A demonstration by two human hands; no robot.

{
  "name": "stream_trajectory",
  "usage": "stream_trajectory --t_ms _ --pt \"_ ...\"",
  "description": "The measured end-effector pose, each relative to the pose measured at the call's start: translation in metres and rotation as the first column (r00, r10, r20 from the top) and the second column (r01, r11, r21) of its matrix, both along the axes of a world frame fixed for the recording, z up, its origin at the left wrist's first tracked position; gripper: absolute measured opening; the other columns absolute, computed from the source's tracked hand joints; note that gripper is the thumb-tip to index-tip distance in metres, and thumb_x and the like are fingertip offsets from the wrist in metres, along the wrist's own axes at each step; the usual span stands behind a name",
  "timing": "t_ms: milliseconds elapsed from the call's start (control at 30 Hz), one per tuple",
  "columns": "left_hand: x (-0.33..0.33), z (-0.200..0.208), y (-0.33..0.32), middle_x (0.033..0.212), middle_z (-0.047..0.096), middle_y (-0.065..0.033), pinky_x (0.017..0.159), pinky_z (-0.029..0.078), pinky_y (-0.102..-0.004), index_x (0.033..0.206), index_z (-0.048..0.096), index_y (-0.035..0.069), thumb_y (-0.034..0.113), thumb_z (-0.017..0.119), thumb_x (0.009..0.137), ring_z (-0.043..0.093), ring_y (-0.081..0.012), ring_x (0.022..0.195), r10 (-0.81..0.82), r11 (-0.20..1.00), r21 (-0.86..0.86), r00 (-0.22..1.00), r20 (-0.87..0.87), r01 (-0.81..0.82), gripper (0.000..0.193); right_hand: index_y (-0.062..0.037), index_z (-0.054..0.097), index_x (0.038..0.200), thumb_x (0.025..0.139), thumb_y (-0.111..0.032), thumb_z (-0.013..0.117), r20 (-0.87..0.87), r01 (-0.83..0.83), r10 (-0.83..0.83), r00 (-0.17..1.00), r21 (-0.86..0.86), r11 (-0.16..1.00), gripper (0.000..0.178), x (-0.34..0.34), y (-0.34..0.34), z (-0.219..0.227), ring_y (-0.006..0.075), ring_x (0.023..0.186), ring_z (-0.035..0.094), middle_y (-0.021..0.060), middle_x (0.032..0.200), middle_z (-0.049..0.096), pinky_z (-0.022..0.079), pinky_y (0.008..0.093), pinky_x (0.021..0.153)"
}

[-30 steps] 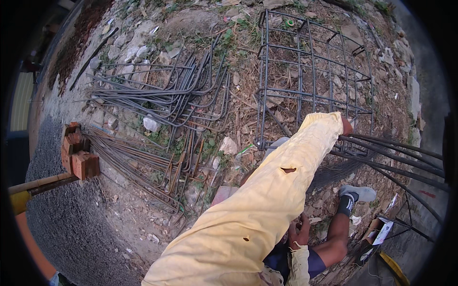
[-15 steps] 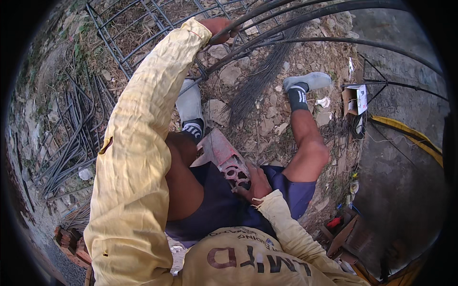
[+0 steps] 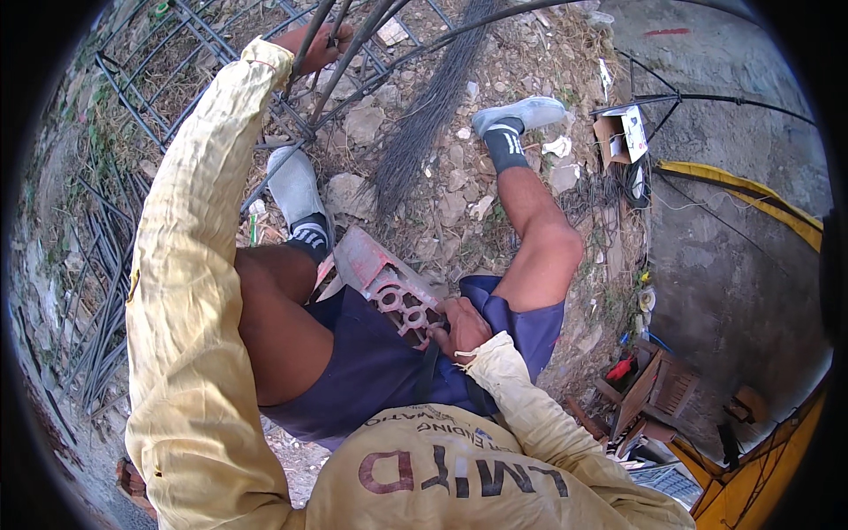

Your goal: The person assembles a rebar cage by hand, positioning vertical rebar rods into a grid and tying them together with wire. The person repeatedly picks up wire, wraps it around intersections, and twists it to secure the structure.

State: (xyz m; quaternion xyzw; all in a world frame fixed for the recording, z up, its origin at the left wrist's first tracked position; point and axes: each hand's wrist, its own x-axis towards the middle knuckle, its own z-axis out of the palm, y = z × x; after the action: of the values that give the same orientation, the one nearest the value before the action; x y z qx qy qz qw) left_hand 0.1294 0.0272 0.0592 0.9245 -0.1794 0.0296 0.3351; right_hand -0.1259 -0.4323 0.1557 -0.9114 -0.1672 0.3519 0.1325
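Ahead on the left, my left hand (image 3: 311, 48) is closed around dark steel rods (image 3: 340, 60), which fan upward and to the right. Its yellow-sleeved arm is stretched far out. Between my thighs shows a worn pinkish-red stool (image 3: 386, 281) with round cut-outs in its top. My shorts hide part of it. My right hand (image 3: 461, 329) curls its fingers at the stool's right edge, and the fingertips are partly hidden. A dark strap-like strip (image 3: 429, 371) hangs just below that hand.
A tied steel bar grid (image 3: 168, 79) lies at the far left, with a pile of loose bars (image 3: 102, 305) nearer. A bundle of thin wire (image 3: 424, 124) rests on stony ground between my feet. To the right are an open carton (image 3: 621, 137) and a yellow strip (image 3: 742, 190).
My left hand has moved left with the rods, which now stand more steeply. My right hand's fingers have curled in more. The whole view has shifted.
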Motion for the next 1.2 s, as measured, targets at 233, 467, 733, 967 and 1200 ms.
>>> stream_trajectory --t_ms 233,467,733,967,1200 --pt "0.007 -0.016 0.02 0.076 0.053 -0.009 0.07 0.046 -0.0379 0.099 0.052 0.007 0.017 0.053 0.091 0.056 -0.024 0.073 -0.054 0.993 -0.11 0.984 -0.168 0.036 0.012 0.0014 0.059 0.113 0.094 -0.014 0.062 -0.172 0.631 -0.67 0.722 0.561 0.536 0.025 0.062 -0.03 0.099 0.0129 0.082 0.063 0.0081 0.095 0.067 0.051 0.0273 0.079" --pt "0.012 -0.015 0.014 0.078 0.047 0.0013 0.064 0.038 -0.0236 0.092 0.05 0.006 0.004 0.048 0.096 0.042 -0.0082 0.072 -0.091 0.94 -0.337 0.918 -0.387 -0.05 0.004 0.0002 0.059 0.114 0.093 -0.023 0.065 -0.032 0.85 -0.943 0.332 0.444 0.284 0.032 0.031 -0.237 0.025 0.0118 0.077 0.061 0.0063 0.093 0.065 0.049 0.0276 0.068" --pt "0.002 -0.001 0.022 0.083 0.046 0.001 0.067 0.035 -0.0218 0.094 0.051 0.006 0.01 0.051 0.098 0.041 -0.0081 0.073 -0.105 0.94 -0.328 0.834 -0.542 -0.096 0.006 -0.0079 0.064 0.109 0.081 -0.042 0.069 -0.271 0.809 -0.848 0.456 -0.271 0.521 0.044 -0.203 -0.284 -0.169 0.0333 0.097 0.065 0.0184 0.103 0.067 0.051 0.0414 0.085" --pt "-0.003 0.004 0.014 0.084 0.052 -0.0012 0.071 0.039 -0.0248 0.099 0.057 0.004 0.01 0.051 0.098 0.046 -0.01 0.076 -0.058 0.953 -0.282 0.852 -0.521 -0.108 0.008 -0.0137 0.06 0.112 0.082 -0.042 0.071 -0.45 0.91 -0.854 0.262 -0.179 0.373 0.042 -0.184 -0.248 -0.183 0.0274 0.086 0.063 0.0123 0.094 0.065 0.049 0.0416 0.075" --pt "-0.008 0.013 0.017 0.08 0.061 -0.0052 0.063 0.046 -0.0276 0.103 0.062 0.005 0.016 0.055 0.099 0.053 -0.0106 0.071 0.047 0.996 -0.049 0.914 -0.402 -0.073 0.014 -0.0196 0.056 0.114 0.082 -0.041 0.072 -0.507 0.989 -0.854 -0.117 -0.14 -0.052 0.042 -0.096 -0.327 -0.175 0.0215 0.075 0.061 0.0062 0.086 0.062 0.048 0.0418 0.064"
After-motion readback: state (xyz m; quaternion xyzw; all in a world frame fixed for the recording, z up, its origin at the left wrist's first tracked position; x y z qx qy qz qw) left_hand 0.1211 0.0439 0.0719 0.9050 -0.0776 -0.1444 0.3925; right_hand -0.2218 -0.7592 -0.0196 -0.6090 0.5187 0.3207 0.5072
